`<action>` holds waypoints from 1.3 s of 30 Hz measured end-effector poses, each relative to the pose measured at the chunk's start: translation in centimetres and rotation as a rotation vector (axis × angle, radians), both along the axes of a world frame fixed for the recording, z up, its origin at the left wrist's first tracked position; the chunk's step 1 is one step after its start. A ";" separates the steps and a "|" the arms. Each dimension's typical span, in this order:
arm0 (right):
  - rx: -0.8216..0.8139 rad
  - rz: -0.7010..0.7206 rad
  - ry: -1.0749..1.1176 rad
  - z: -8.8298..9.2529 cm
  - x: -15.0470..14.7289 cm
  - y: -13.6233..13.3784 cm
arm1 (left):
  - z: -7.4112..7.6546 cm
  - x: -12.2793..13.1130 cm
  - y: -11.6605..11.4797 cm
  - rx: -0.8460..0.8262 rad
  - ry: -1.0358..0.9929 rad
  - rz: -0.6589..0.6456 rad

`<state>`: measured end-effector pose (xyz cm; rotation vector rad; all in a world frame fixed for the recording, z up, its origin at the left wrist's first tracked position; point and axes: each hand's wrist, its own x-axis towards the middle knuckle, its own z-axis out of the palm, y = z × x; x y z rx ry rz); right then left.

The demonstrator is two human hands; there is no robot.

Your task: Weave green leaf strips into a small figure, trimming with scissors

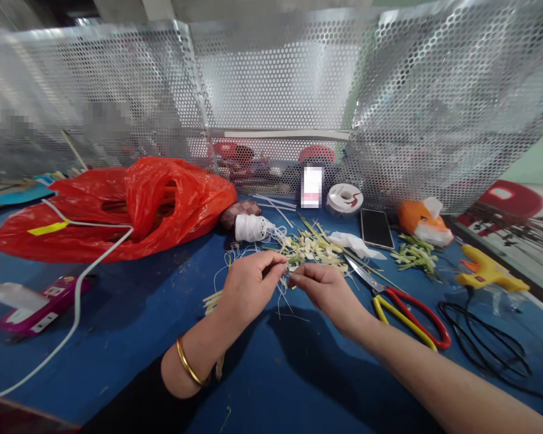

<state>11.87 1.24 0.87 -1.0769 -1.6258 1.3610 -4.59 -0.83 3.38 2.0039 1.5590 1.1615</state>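
My left hand (248, 288) is closed in a pinch, with thin white thread (282, 294) trailing just below its fingertips. Close beside it, my right hand (328, 293) also pinches; what is between its fingertips is too small to make out. Both hands are over the front of a loose pile of pale green and yellowish strips (314, 244). A spool of white thread (250, 228) lies on its side behind my left hand, loose strands running from it. To the right of my right hand lie scissors (400, 301) with red and yellow handles, blades apart.
A red plastic bag (176, 208) fills the left, with a white cable (78, 295) and a purple power strip (40, 310) before it. At right are a phone (376, 229), a ribbon roll (344, 198), an orange tissue pack (423, 222) and a yellow glue gun (491, 271). Perforated metal panels (276, 78) stand behind.
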 end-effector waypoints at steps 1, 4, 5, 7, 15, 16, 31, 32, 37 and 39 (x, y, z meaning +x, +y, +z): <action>0.092 0.001 -0.040 0.0 0.0 -0.3 | -0.1 -0.1 0.1 0.016 0.029 0.017; 0.340 -0.010 -0.119 0.3 0.1 -1.0 | -0.2 -0.2 0.2 0.011 0.077 0.020; 0.412 -0.018 -0.119 0.4 0.2 -1.2 | -0.2 -0.2 0.2 0.003 0.079 0.011; 0.525 -0.025 -0.066 0.6 0.2 -1.5 | -0.2 -0.1 0.1 -0.015 0.077 -0.007; 0.470 0.109 0.109 0.4 0.2 -1.0 | -0.3 0.3 -0.1 -0.069 0.018 -0.044; 0.533 0.120 0.061 0.4 0.2 -1.1 | -0.4 0.3 -0.1 -0.066 0.015 -0.040; 0.714 0.189 -0.089 2.0 0.7 -1.2 | -0.6 0.6 -0.4 -0.065 0.233 -0.087; 0.682 0.169 -0.063 2.4 1.0 -0.9 | -0.5 0.6 -0.4 -0.088 0.237 -0.118; 0.428 0.058 0.018 2.3 1.7 1.0 | -0.1 0.8 -0.8 -0.168 0.125 -0.310; 0.258 0.028 0.075 1.6 1.7 1.6 | 0.1 0.8 -0.8 -0.189 0.054 -0.351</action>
